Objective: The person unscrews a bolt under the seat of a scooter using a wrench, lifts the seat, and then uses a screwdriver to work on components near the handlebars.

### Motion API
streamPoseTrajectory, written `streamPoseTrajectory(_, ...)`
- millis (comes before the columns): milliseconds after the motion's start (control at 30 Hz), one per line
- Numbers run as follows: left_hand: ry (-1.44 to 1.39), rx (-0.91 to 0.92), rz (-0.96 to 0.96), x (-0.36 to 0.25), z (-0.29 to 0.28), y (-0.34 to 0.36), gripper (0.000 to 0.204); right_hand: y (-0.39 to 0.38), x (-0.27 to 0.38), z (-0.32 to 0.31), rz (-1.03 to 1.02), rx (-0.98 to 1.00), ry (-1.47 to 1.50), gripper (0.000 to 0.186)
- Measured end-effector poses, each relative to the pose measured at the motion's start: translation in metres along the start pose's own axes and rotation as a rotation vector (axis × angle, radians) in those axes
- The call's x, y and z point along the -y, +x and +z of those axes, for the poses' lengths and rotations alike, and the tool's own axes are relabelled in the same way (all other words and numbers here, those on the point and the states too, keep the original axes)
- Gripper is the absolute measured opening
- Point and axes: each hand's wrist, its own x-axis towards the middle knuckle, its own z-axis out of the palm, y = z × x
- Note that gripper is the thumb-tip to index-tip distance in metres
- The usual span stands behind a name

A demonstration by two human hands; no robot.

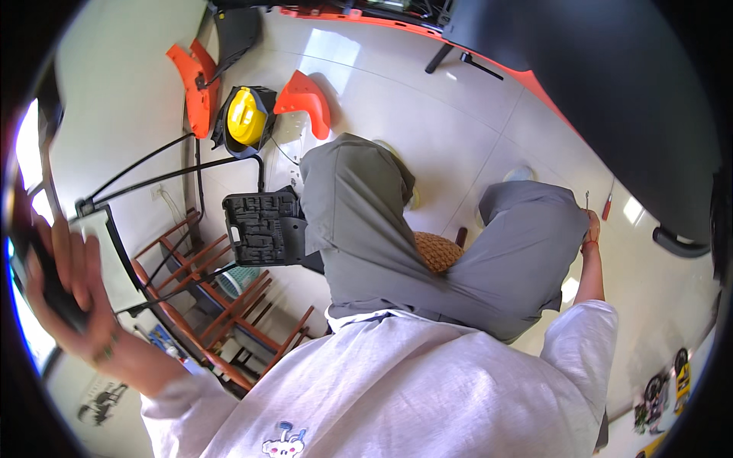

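My left hand [80,282] is raised at the far left, its fingers closed round a dark elongated object [57,286] whose kind I cannot make out. Low beside my right knee is my right hand [592,227], partly hidden by the grey trouser leg. A thin metal piece [587,200] sticks up from its closed fingers; most of it is hidden. Close by on the floor lies a screwdriver [607,208] with a red handle.
A large black and orange-red vehicle body [611,84] fills the upper right. Orange panels [309,103], a yellow helmet-like object [246,118] and an open black tool case [263,227] lie left of my legs. Stacked wooden chairs [229,317] stand behind a black metal frame [175,174].
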Motion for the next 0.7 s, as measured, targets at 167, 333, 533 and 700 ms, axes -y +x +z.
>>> streamPoseTrajectory(167,-0.175,0.276,0.014,0.012,-0.019,0.004,0.021,-0.049,-0.005,0.026,-0.165,-0.026,0.01,0.029)
streamPoseTrajectory(333,-0.255,0.036,0.19,0.07,0.026,-0.068,0.04,-0.17,-0.066,0.058,-0.374,-0.06,-0.066,0.023)
streamPoseTrajectory(533,-0.126,0.038,0.828,0.123,0.049,-0.207,0.028,-0.29,-0.186,0.108,0.518,0.105,0.15,0.025)
streamPoseTrajectory(700,-0.204,0.335,1.277,0.056,0.082,-0.233,0.024,-0.309,-0.198,0.118,0.567,0.094,0.126,0.022)
